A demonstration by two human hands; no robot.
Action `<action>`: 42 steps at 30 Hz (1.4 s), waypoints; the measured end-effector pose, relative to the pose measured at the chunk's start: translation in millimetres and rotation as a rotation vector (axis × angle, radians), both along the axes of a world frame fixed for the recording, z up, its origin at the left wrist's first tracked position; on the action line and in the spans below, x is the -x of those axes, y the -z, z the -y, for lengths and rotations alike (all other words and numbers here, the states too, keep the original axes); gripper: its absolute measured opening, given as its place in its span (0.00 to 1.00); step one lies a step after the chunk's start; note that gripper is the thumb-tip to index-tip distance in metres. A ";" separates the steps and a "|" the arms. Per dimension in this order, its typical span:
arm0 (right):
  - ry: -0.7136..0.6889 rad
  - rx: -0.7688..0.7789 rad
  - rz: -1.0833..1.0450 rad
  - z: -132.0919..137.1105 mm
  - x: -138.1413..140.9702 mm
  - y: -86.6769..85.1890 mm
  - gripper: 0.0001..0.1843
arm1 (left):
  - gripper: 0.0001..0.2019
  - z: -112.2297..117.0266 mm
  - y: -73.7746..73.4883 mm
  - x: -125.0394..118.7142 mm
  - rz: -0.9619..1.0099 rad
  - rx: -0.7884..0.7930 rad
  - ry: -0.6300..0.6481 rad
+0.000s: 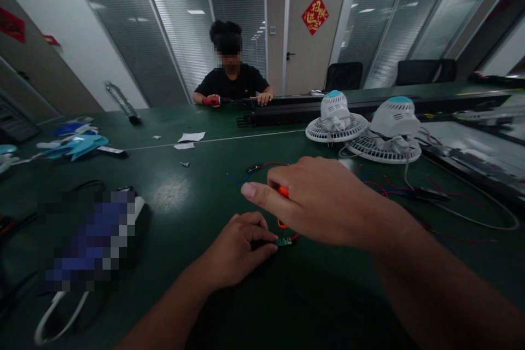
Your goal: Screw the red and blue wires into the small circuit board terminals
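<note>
Low over the green table, my left hand (241, 249) pinches the left end of a small green circuit board (284, 241) between thumb and fingertips. Above it is my right hand (324, 199), its fingers wrapped round an orange-handled screwdriver (283, 192). Most of the handle is hidden in the fist. A thin dark shaft points down at the board; whether the tip touches it I cannot tell. At the board's right end a short red wire shows. Beyond my hands lies a second small board (254, 168) with red and blue wires.
White fan heads (337, 120) stand at the right behind loose wires and a dark module (430, 193). A blurred-out device (94, 235) with a white cable is at left. Paper scraps (192, 136) lie farther back. Across the table sits a person (232, 79) beside long black rails (283, 115).
</note>
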State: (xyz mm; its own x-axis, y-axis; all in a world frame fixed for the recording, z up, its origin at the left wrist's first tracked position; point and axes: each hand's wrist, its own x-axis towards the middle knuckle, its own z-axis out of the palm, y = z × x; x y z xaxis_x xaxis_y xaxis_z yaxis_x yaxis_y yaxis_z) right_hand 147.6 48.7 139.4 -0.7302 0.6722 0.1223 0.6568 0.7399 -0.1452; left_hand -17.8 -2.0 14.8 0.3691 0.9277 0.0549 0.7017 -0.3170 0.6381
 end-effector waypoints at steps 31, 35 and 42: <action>-0.030 0.019 -0.020 -1.2 -0.3 0.6 0.22 | 0.10 0.3 1.2 0.6 0.000 0.005 -0.003; -0.072 0.036 -0.031 -0.7 -1.3 1.3 0.32 | 0.10 0.8 1.6 0.5 0.018 0.003 -0.009; -0.025 0.033 -0.006 -0.5 -2.4 -0.6 0.15 | 0.09 -0.1 -1.9 -0.8 0.000 0.008 0.000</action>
